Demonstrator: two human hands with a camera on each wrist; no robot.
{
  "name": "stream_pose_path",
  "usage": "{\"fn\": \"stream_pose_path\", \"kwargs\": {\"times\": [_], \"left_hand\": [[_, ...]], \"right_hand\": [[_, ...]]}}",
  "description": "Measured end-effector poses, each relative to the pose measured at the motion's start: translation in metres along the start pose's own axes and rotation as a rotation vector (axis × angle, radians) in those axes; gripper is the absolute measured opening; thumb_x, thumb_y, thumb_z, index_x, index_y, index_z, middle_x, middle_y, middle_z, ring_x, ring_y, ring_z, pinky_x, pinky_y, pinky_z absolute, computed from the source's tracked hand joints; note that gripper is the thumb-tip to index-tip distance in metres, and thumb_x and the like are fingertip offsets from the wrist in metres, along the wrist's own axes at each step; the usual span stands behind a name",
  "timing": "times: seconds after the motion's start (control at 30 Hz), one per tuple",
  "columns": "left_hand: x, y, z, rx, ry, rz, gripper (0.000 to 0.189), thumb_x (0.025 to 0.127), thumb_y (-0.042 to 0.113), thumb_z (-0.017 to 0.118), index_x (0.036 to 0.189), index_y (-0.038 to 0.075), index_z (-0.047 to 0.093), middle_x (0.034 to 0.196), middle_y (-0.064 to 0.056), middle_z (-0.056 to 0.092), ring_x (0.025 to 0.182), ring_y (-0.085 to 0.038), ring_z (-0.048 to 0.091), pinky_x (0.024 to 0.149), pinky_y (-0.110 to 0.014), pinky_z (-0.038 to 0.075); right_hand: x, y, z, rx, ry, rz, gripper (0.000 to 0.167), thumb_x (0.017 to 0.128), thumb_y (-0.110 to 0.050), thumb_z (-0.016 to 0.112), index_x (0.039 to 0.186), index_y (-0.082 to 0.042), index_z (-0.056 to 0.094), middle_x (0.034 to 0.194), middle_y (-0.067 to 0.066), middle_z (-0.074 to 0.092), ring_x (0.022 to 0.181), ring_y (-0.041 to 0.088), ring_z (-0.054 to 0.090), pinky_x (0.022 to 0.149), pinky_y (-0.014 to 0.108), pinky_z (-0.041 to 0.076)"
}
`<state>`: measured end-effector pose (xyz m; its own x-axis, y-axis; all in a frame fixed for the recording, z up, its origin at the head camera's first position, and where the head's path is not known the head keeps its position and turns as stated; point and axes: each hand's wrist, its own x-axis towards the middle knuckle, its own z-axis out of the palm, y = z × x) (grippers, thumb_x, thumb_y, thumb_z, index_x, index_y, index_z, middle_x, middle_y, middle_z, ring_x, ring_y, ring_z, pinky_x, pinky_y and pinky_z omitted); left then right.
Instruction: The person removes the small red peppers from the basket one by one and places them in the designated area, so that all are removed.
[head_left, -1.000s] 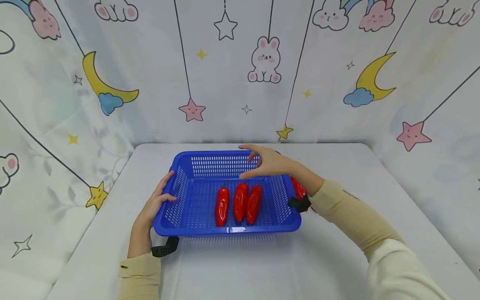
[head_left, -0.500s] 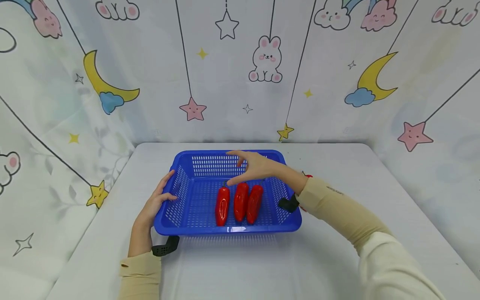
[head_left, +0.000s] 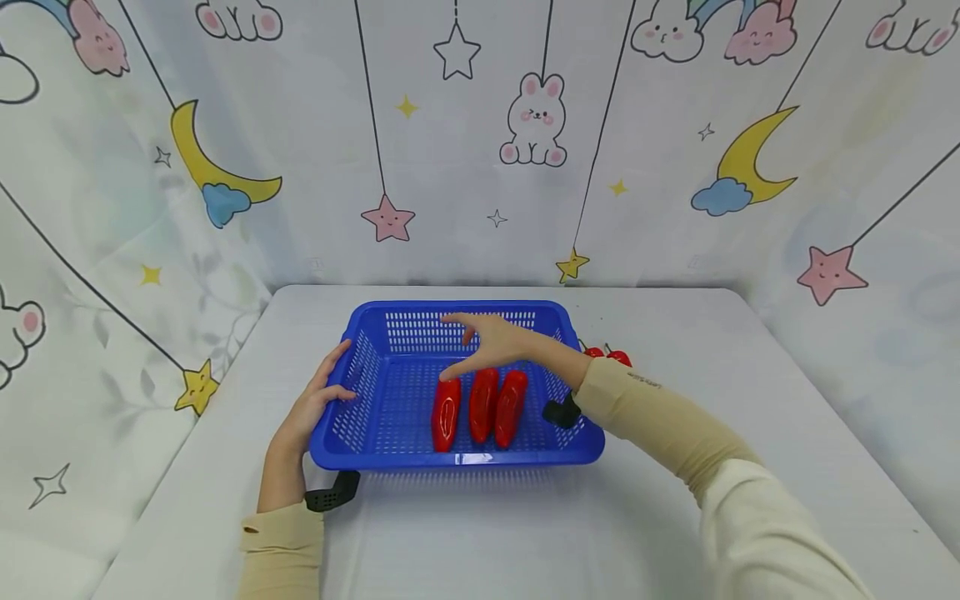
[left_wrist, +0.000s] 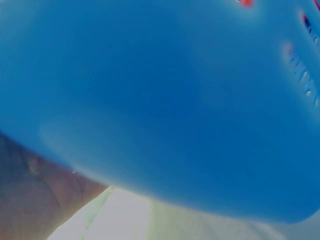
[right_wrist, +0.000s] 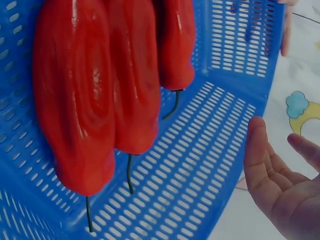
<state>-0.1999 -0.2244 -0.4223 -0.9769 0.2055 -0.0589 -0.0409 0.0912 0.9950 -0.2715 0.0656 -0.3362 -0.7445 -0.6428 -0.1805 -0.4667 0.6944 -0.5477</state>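
Note:
A blue plastic basket [head_left: 457, 459] with slotted walls stands on the table. Three glossy red chili peppers with thin dark green stems lie inside: a left one [head_left: 446, 417], a middle one [head_left: 482, 407] and a right one [head_left: 511, 410]. My left hand [head_left: 307, 412] grips the basket's left rim, thumb over the inner side; the left wrist view is mostly blurred blue basket wall. My right hand [head_left: 491, 343] hovers over the basket, thumb and fingers spread apart with nothing between them. Its thumb tip overlaps the top of the left pepper in the head view.
More red peppers [head_left: 618, 357] lie on the table right of the basket, partly hidden behind the right sleeve [head_left: 660, 417]. A white-covered table [head_left: 480, 542] extends around the basket. A printed curtain [head_left: 450, 150] hangs behind it.
My right hand has moved left and slightly down over the basket, from above the right peppers toward the left one. The peppers beside the basket show differently past the arm. The left hand stays put.

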Motion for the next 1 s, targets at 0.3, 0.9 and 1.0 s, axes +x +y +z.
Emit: {"fn": "stream_pose_path", "kwargs": {"times": [0.3,0.9,1.0], "left_hand": [[0.0,-0.002,0.001,0.001,0.004,0.002,0.076,0.083,0.001,0.041,0.148,0.025,0.01,0.153,-0.007,-0.004,0.133,-0.041,0.008,0.097,-0.06,0.022],[0.0,-0.001,0.0,0.01,0.004,0.003,0.075,0.084,0.003,0.041,0.148,0.027,0.01,0.153,-0.007,-0.004,0.132,-0.041,0.011,0.095,-0.059,0.026],[0.0,-0.001,-0.001,0.01,0.001,0.007,0.075,0.084,0.002,0.041,0.148,0.027,0.009,0.152,-0.007,-0.004,0.132,-0.041,0.011,0.095,-0.058,0.026]], "right_hand": [[0.01,0.003,0.019,-0.025,-0.07,0.0,0.087,0.069,-0.05,0.07,0.142,-0.023,0.031,0.116,0.016,0.054,0.09,0.017,0.052,0.063,0.026,0.047],[0.029,0.001,0.042,-0.157,-0.121,-0.001,0.089,0.068,-0.052,0.071,0.14,-0.014,0.035,0.098,0.008,0.061,0.086,0.014,0.053,0.073,0.026,0.047],[0.031,0.0,0.045,-0.184,-0.129,0.007,0.09,0.068,-0.053,0.07,0.14,-0.013,0.036,0.101,0.007,0.061,0.091,0.015,0.054,0.081,0.03,0.047]]}}
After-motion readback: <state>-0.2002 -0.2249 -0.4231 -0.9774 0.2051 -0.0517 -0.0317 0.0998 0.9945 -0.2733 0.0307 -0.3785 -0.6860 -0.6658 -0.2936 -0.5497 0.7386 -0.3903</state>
